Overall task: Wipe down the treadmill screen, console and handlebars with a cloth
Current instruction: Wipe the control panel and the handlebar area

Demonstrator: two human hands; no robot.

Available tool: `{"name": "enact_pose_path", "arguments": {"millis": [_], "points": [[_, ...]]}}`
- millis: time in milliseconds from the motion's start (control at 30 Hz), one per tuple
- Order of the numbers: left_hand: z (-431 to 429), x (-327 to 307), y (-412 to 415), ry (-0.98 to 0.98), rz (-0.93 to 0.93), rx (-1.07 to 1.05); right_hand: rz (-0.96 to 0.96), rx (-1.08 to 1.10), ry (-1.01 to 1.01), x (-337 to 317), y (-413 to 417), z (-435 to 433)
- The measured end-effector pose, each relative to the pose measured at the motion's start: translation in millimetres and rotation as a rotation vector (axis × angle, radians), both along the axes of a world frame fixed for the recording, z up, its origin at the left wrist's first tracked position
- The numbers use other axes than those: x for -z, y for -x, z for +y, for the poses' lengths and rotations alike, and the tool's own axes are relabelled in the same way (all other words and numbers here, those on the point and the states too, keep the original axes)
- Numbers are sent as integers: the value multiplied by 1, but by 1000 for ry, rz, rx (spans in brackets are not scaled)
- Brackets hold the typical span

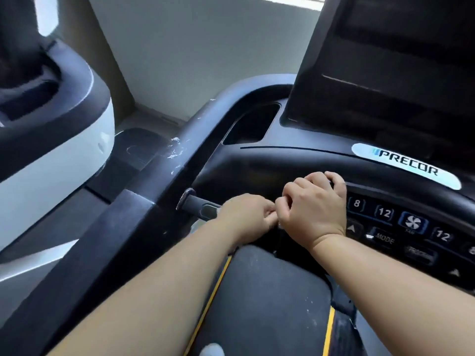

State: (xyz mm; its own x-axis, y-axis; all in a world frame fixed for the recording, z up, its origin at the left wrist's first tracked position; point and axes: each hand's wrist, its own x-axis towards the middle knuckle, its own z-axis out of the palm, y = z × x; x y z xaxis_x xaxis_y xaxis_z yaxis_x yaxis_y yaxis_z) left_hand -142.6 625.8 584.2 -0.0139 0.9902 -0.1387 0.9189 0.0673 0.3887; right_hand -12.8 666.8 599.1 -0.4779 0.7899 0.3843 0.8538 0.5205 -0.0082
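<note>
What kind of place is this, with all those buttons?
Probably a gym. The treadmill console carries a Precor badge, number buttons and a fan button, a dark screen stands above it, and another machine sits alongside.

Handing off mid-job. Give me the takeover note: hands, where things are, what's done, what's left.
Left hand: fingers curled at the inner end of the short bar; what it holds is hidden.
Right hand: fingers curled at the console edge, touching the left hand.
No cloth shows.
Screen: dark, up right.
Done: cannot tell.
Left: white flecks on the left handlebar; probably wipe there next.
</note>
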Motion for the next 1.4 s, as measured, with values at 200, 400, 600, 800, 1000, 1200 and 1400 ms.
{"name": "enact_pose_path", "arguments": {"millis": [200,400,600,800,1000,1200,1400], "points": [[8,5,65,135,302,127,-14,20,-11,0,1,-1],[14,3,100,194,562,109,3,16,39,0,1,-1],[50,-24,63,-4,-188,-318,264,11,166,-13,-1,0],[99,-19,34,-545,-420,-349,593,57,417,-59,-22,38],[102,9,39,-371,-222,-96,479,108,623,-52,-38,111],[55,8,74,-179,86,-394,393,-108,738,-63,13,142],[72,-32,91,-171,-39,-467,410,-168,534,-80,45,175]]}}
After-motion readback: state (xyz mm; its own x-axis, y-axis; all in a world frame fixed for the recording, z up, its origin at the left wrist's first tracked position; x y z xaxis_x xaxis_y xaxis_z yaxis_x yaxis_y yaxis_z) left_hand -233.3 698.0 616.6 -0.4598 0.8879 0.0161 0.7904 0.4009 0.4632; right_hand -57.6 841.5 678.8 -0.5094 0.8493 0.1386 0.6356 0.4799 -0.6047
